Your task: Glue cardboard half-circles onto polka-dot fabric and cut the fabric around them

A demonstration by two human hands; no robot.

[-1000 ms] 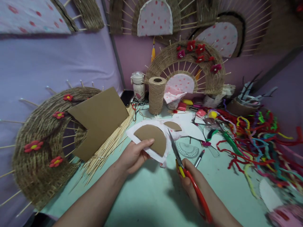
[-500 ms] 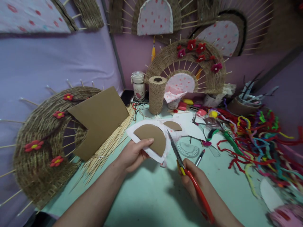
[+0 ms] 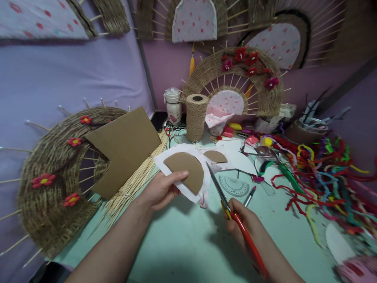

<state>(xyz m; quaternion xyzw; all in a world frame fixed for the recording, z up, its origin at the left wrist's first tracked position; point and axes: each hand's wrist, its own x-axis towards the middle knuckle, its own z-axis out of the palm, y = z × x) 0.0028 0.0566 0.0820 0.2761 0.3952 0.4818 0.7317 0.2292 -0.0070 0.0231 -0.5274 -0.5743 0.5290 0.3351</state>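
My left hand [image 3: 165,188] pinches a brown cardboard half-circle [image 3: 188,173] laid on white fabric [image 3: 160,157], thumb on top and fingers underneath. A margin of the fabric shows around the cardboard, and a strip hangs below its right side. My right hand [image 3: 243,220] is wrapped around red-handled scissors [image 3: 218,182]. Their blades point up and left, close together, just right of the fabric's edge. Behind lies a smaller cardboard half-circle [image 3: 216,156] on white material.
A clear protractor [image 3: 234,185] and a marker [image 3: 249,196] lie right of the scissors. Colourful pipe cleaners [image 3: 315,184] crowd the right side. A twine spool [image 3: 196,120] stands behind; thin sticks [image 3: 132,184], a cardboard sheet [image 3: 126,149] and a woven arch [image 3: 47,196] are at left.
My left hand has shifted slightly left with the cardboard half-circle and fabric, widening the gap to the scissors. My right hand keeps hold of the scissors in nearly the same place.
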